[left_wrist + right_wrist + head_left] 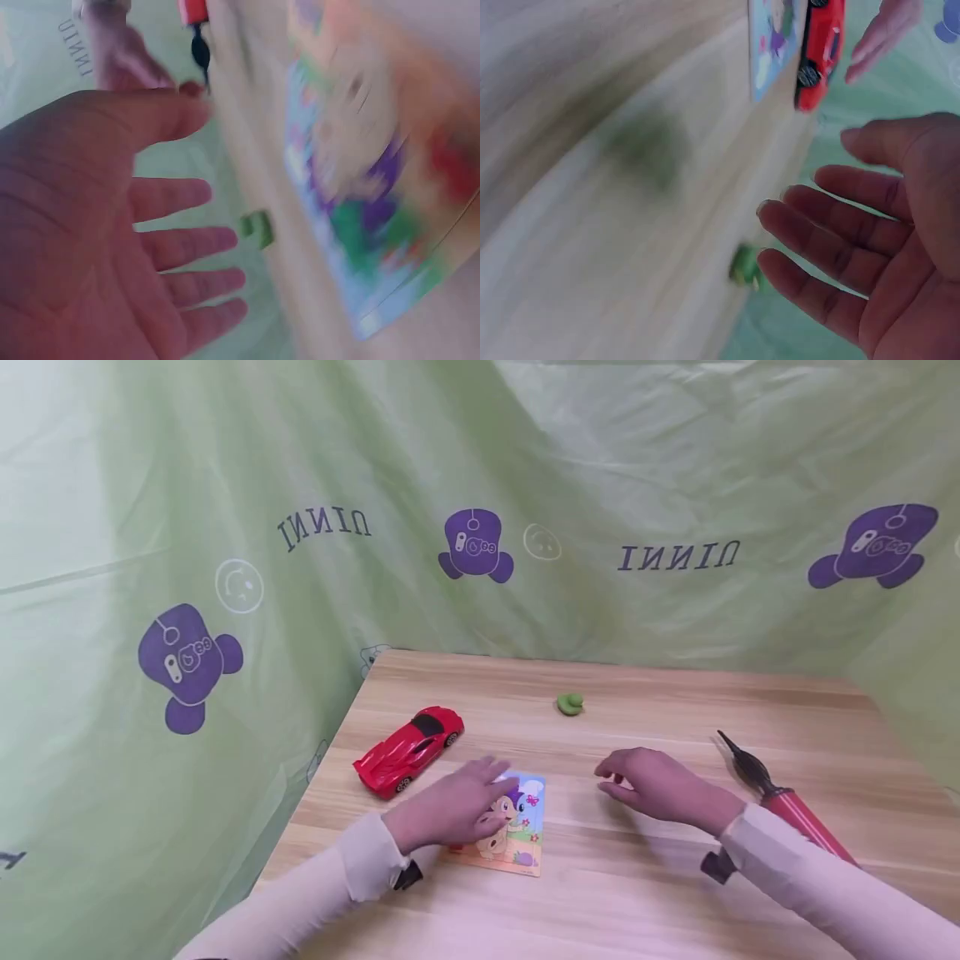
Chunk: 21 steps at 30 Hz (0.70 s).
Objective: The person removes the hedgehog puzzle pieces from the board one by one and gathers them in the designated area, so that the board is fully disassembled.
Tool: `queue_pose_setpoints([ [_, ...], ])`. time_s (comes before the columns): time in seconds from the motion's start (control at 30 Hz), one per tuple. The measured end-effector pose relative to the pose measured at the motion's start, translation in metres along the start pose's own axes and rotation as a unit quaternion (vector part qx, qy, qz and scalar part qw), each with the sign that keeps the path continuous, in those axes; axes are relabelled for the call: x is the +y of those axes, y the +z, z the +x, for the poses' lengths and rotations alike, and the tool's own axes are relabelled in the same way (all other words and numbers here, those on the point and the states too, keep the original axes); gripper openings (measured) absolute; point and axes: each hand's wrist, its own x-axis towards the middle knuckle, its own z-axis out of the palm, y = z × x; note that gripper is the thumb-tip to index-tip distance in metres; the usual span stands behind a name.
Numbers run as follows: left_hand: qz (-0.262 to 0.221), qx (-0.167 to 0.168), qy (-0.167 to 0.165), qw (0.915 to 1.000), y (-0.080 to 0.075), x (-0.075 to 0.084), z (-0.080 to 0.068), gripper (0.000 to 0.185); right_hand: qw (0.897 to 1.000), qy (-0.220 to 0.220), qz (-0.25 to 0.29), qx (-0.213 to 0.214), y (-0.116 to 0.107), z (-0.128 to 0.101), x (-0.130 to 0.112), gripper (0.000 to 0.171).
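Observation:
A flat, brightly coloured picture board (525, 827) with a cartoon animal on it lies on the table. My left hand (461, 806) is over its left part, hiding some of the picture. In the left wrist view the fingers of that hand are extended and apart, and the board (352, 150) shows beside them, blurred. To the right of the board, my right hand (660, 785) hovers over the wood with its fingers loosely bent. Nothing shows between the fingers and thumb of the right hand (900, 247) in the right wrist view.
Left of the board stands a red toy car (411, 752). A small green object (570, 703) lies towards the back of the table (675, 702). Beyond my right hand is a red hand pump (806, 818) with a black nozzle. A green printed curtain (585, 460) surrounds the table.

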Motion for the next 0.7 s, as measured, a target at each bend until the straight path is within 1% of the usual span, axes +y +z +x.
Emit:
queue_pose_setpoints([
  [0.1,-0.007,0.002,0.025,0.9997,0.017,0.004,-0.006,0.054,0.998,0.025,0.052,-0.024,0.015,0.022,-0.007,0.019],
  [0.2,0.013,0.007,0.038,0.9992,0.031,0.006,-0.011,0.053,0.995,0.042,0.082,-0.032,0.035,0.046,-0.019,0.022],
  [0.27,0.027,0.009,0.032,0.9991,0.037,0.007,-0.013,0.053,0.996,0.04,0.078,-0.027,0.047,0.059,-0.026,0.024],
  [0.33,0.031,0.004,0.022,0.9993,0.042,0.009,-0.014,0.053,0.997,0.036,0.061,-0.016,0.058,0.068,-0.032,0.024],
  [0.47,0.017,-0.022,0.006,0.9996,0.051,0.012,-0.016,0.057,0.999,0.04,0.022,0.011,0.073,0.073,-0.041,0.023],
  [0.53,0.011,-0.033,-0.001,0.9994,0.055,0.013,-0.018,0.061,0.999,0.044,0.014,0.02,0.078,0.073,-0.045,0.024],
  [0.6,0.003,-0.036,-0.007,0.9993,0.059,0.014,-0.021,0.066,0.998,0.045,0.018,0.028,0.081,0.073,-0.048,0.025],
  [0.7,-0.009,-0.03,-0.016,0.9994,0.062,0.015,-0.025,0.071,0.997,0.049,0.054,0.031,0.083,0.075,-0.055,0.027],
])
